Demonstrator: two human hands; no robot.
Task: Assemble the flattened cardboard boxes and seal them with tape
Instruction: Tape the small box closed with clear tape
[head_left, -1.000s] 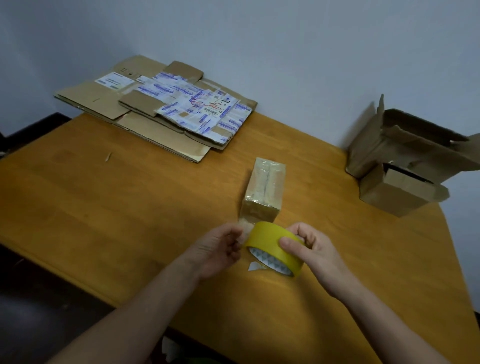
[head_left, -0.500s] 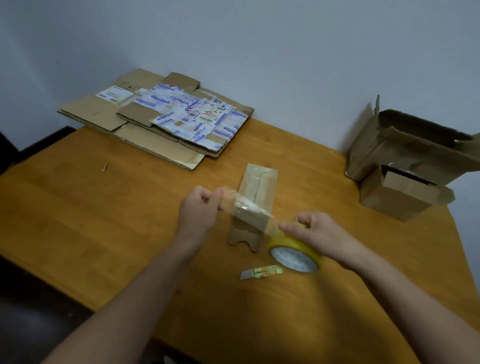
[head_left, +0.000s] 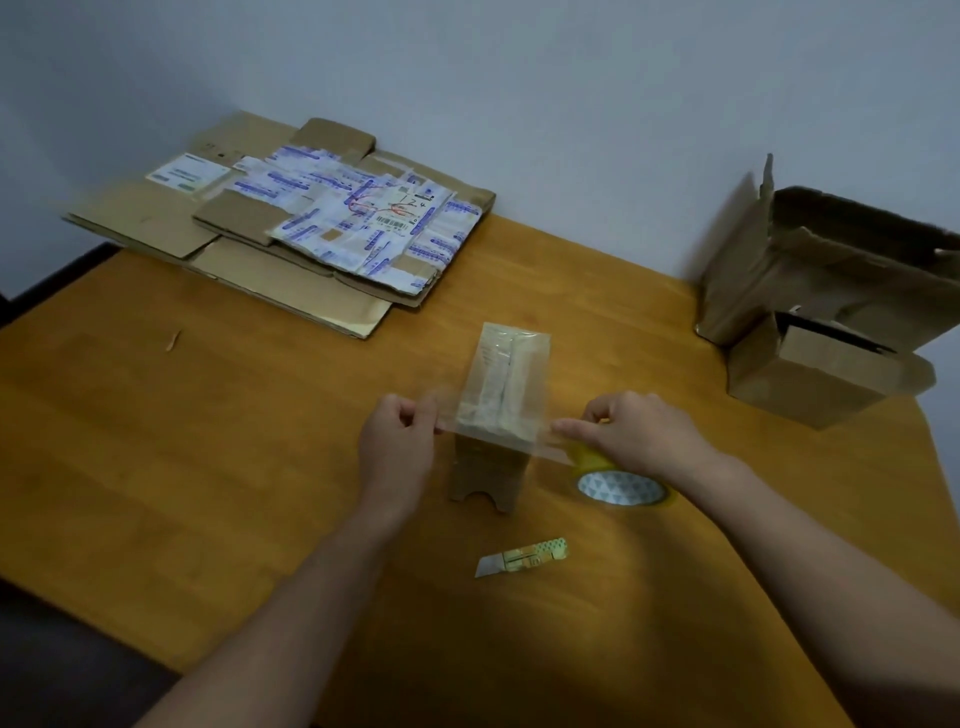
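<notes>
Head view, change: a second ago you held the tape roll (head_left: 621, 480) close between both hands. You have since drawn a clear tape strip (head_left: 493, 427) off it, and the strip now spans level across the near end of the small box (head_left: 506, 364).
Left hand (head_left: 400, 447): fingers curled, pinching the strip's free end just left of the box.
Right hand (head_left: 639, 431): curled over the roll, forefinger stretched along the strip. The roll appears to rest on the table (head_left: 208, 441), just right of the box.
Meaning for the task: in my judgement the strip is ready to press down over the end seam. It is not yet cut.
Cutter (head_left: 522, 557): now uncovered, lying nearer you than either hand, untouched.
Small box, contents: it stands between your hands with tape already along its top. It is closed, so the contents are not visible.
Large open box (head_left: 841, 270): well beyond your right hand, flaps up. The interior is dark and I cannot tell the contents.
Smaller open box (head_left: 810, 374): just in front of the large one. Its opening is dark and I cannot tell the contents.
Flattened cardboard (head_left: 291, 228): far beyond your left hand, stacked, unassembled.
</notes>
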